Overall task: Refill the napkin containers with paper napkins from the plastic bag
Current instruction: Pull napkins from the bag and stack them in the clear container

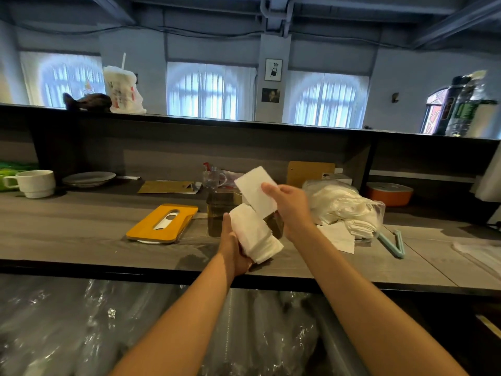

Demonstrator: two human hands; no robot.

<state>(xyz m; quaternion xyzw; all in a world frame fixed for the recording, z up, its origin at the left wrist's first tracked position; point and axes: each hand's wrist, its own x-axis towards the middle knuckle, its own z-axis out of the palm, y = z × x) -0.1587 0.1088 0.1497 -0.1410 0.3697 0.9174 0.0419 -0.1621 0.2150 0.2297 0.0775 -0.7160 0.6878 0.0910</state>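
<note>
My left hand grips a thick stack of white paper napkins above the counter's front part. My right hand pinches a few flat folded napkins and holds them up, just above the stack. Behind both hands stands a clear, brownish napkin container, partly hidden by the napkins. Its wooden lid with an oval slot lies flat on the counter to the left. The clear plastic bag of napkins lies to the right, with a loose napkin spilling out in front of it.
A grey wooden counter runs across the view. On it stand a white mug, a plate, a glass cup, an orange lidded box and a light-blue bag clip. A raised shelf behind carries a bagged drink cup and bottles.
</note>
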